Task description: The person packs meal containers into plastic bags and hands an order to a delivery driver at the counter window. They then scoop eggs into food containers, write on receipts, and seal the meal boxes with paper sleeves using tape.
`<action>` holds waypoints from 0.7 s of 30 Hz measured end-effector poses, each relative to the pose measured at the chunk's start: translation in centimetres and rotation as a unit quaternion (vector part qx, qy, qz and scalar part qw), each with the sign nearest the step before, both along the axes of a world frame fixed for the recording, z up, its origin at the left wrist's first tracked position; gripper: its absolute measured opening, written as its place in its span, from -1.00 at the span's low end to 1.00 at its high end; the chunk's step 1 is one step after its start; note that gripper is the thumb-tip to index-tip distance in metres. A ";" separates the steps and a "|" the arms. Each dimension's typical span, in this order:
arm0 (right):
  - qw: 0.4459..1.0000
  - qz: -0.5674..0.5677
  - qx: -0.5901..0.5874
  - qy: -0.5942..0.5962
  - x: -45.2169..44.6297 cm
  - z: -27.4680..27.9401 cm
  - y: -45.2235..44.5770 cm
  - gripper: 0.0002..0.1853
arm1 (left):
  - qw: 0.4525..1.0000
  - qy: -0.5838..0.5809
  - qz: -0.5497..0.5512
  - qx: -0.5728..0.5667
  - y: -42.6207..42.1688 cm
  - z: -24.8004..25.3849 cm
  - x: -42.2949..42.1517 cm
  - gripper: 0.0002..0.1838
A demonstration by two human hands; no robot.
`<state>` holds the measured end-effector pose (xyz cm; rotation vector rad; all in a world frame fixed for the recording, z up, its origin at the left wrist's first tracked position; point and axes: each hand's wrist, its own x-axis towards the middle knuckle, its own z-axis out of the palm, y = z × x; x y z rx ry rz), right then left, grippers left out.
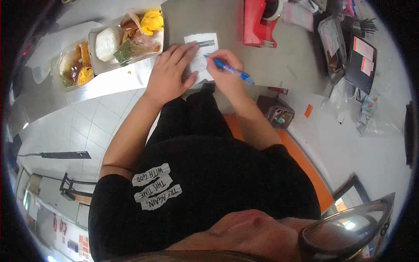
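Observation:
A small printed paper slip (200, 65), like a receipt, lies on the grey metal counter (192, 19). My left hand (174, 70) rests flat with fingers stretched over the slip's left part. In my right hand (227, 72) a blue ballpoint pen (233, 70) is gripped, its tip over the slip's right side. Whether the tip touches the paper I cannot tell. To the left of my left hand stands an open food box (126, 66) with white rice, yellow egg and small bagged items.
A second food box (75, 72) stands further left. A red tape dispenser (257, 26) sits right of the slip. Beyond it are a black tray (332, 48), a dark notebook (361, 63) with orange labels and plastic bags (371, 111). The counter's front edge runs before my body.

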<state>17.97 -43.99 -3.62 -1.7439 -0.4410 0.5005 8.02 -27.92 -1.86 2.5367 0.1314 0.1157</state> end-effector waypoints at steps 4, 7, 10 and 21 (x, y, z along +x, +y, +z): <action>0.993 0.070 0.021 -0.097 0.1 -0.2 0.5 -0.84 | 1.000 -0.009 0.005 -0.021 0.3 -1.0 -0.3 -0.26; 0.977 0.115 0.019 -0.180 0.2 -1.7 0.6 -0.83 | 0.999 -0.001 0.007 -0.033 0.4 -0.7 -0.4 -0.20; 0.975 0.117 0.017 -0.186 -0.1 -2.0 1.0 -0.83 | 0.999 -0.001 0.011 -0.040 0.3 -0.7 -0.7 -0.18; 0.976 0.139 -0.035 -0.161 0.6 -1.2 0.7 -0.84 | 1.000 -0.004 0.011 -0.024 0.3 -1.0 -0.6 -0.15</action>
